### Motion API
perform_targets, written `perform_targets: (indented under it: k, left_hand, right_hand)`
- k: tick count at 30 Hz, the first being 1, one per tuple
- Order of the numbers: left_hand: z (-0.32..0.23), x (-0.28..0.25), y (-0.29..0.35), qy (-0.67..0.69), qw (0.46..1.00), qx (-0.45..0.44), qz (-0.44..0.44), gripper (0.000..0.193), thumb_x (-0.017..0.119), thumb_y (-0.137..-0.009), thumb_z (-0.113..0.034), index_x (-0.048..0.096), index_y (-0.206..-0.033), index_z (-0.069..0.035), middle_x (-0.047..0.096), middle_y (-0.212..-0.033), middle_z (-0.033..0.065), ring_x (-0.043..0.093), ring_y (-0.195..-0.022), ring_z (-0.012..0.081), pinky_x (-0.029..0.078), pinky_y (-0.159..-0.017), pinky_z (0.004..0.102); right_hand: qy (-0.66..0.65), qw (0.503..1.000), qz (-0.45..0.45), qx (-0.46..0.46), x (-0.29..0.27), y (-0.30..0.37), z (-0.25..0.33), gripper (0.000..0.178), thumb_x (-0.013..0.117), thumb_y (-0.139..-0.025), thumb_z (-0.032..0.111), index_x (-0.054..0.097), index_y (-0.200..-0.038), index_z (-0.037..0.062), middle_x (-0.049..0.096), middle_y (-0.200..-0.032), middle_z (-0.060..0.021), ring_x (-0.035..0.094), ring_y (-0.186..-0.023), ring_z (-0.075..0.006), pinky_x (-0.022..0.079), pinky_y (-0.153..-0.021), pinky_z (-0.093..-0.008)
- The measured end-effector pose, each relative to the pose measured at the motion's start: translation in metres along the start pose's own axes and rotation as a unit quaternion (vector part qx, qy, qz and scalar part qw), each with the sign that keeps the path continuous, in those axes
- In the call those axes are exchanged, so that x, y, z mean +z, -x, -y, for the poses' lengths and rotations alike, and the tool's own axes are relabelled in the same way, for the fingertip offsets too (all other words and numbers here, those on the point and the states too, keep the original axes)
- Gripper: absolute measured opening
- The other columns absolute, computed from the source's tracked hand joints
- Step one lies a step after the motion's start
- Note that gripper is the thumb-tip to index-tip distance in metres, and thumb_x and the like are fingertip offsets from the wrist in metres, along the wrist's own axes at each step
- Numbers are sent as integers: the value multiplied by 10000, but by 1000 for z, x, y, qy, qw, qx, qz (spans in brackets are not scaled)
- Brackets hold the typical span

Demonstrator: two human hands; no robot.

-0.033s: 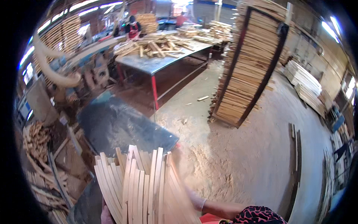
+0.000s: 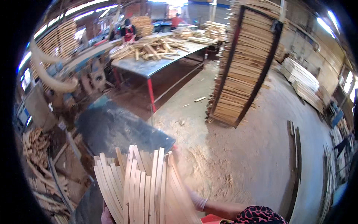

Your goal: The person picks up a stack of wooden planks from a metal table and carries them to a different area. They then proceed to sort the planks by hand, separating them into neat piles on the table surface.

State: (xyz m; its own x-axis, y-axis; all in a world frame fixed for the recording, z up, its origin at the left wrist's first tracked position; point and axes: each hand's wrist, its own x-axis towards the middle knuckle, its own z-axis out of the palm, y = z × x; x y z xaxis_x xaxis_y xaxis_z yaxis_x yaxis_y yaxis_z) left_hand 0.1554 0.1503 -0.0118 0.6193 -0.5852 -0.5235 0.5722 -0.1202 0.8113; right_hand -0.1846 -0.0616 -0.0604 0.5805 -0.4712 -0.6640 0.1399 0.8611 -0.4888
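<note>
A thick bundle of pale wooden strips (image 2: 143,186) stands up in front of me, their upper ends uneven and fanned out. My left hand (image 2: 107,215) presses against the bundle's left side, closed on it; only a small part of that hand shows at the lower edge. On the other side, my right hand (image 2: 194,198) grips the strips, its fingers hidden behind them. A pale knit cuff (image 2: 200,203) rings the right wrist. Just beyond the bundle lies a dark, flat tabletop (image 2: 123,125).
A metal table (image 2: 140,69) with red legs carries loose wood pieces, and a person (image 2: 129,31) stands behind it. A tall stack of boards (image 2: 244,71) in a dark frame rises from the sawdust-covered floor. Scrap wood (image 2: 35,145) is heaped at left; long dark bars (image 2: 297,156) lie right.
The surroundings have shifted slightly left in view as my head turned a little. The bundle and both hands keep nearly the same place in the picture.
</note>
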Motion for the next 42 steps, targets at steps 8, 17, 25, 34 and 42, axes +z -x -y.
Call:
perform_targets:
  k: [8, 17, 25, 34, 42]
  left_hand:
    - [-13, 218, 12, -77, 983, -2, 164, 567, 482, -1070, -443, 538, -1458, -33, 686, -1319, 152, 713, -1101, 291, 609, -928, 430]
    - [72, 525, 102, -157, 933, -44, 321, 574, 488, -1070, -444, 528, -1472, -36, 682, -1331, 153, 710, -1113, 290, 605, -941, 427]
    - [156, 732, 160, -192, 866, -97, 450, 581, 493, -1070, -446, 520, -1484, -39, 678, -1341, 153, 707, -1125, 288, 601, -951, 424]
    - [286, 998, 109, -223, 753, -109, 609, 748, 639, -985, -526, 471, -1530, -42, 646, -1397, 133, 643, -1244, 255, 541, -1046, 436]
    - [352, 1303, 124, -269, 708, -174, 630, 653, 610, -1010, -524, 526, -1501, -103, 663, -1356, 88, 649, -1221, 223, 549, -1019, 396]
  right_hand:
    - [84, 955, 5, -283, -158, 53, 54, 443, 418, -1140, 302, 545, -1453, 14, 616, -1398, -45, 548, -1221, -145, 461, -1103, -330]
    - [-48, 907, 14, -418, -358, 178, 189, 577, 476, -1088, 510, 486, -1510, 116, 578, -1452, -55, 549, -1279, -179, 424, -1145, -363]
    - [-248, 899, -44, -358, -482, 315, 318, 542, 499, -1059, 542, 636, -1310, 81, 733, -1165, -58, 698, -1016, -187, 569, -970, -373]
    - [-279, 854, -88, -429, -694, 331, 478, 603, 511, -1049, 562, 586, -1373, 58, 712, -1226, -102, 692, -1094, -244, 570, -1000, -422]
    - [-330, 818, -99, -460, -851, 368, 642, 618, 498, -1051, 585, 537, -1466, 129, 663, -1361, -101, 639, -1221, -262, 514, -1080, -435]
